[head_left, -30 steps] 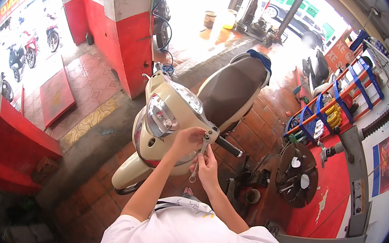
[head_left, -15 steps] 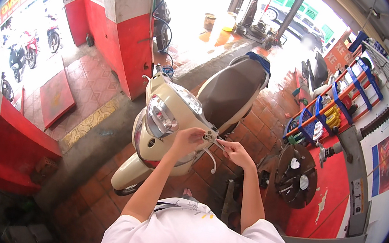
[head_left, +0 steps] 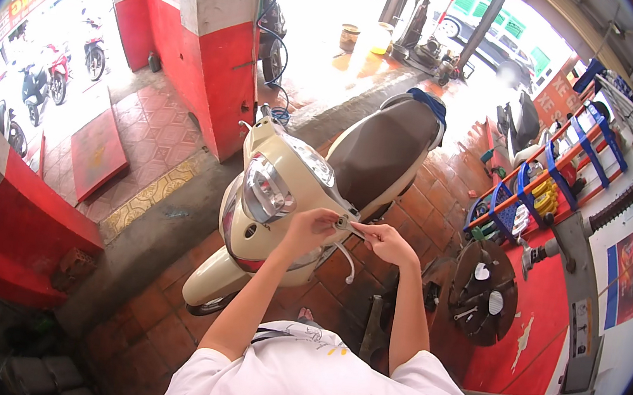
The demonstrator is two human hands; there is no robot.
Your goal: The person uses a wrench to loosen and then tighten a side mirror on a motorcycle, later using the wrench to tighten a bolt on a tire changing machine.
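A cream scooter (head_left: 271,216) with a brown seat (head_left: 380,150) stands in front of me, its headlight turned toward me. At the handlebar end on my right, my left hand (head_left: 311,232) is closed, its fingertips pinched beside a small round metal ring. What they grip is hidden. My right hand (head_left: 390,246) closes round a slim silver tool that looks like a wrench (head_left: 358,230), its far end at that ring. Just below both hands, the silver brake lever (head_left: 346,263) curves downward.
A round dark tray (head_left: 483,294) holding small parts and a spanner stands at right, beside a grey metal arm (head_left: 582,329). Behind it is an orange and blue rack (head_left: 540,184). A red and white pillar (head_left: 218,69) rises at left. Parked motorbikes (head_left: 36,91) stand outside.
My right hand has drawn closer to my left, and the tool's end now meets the round ring. The whole view has shifted slightly.
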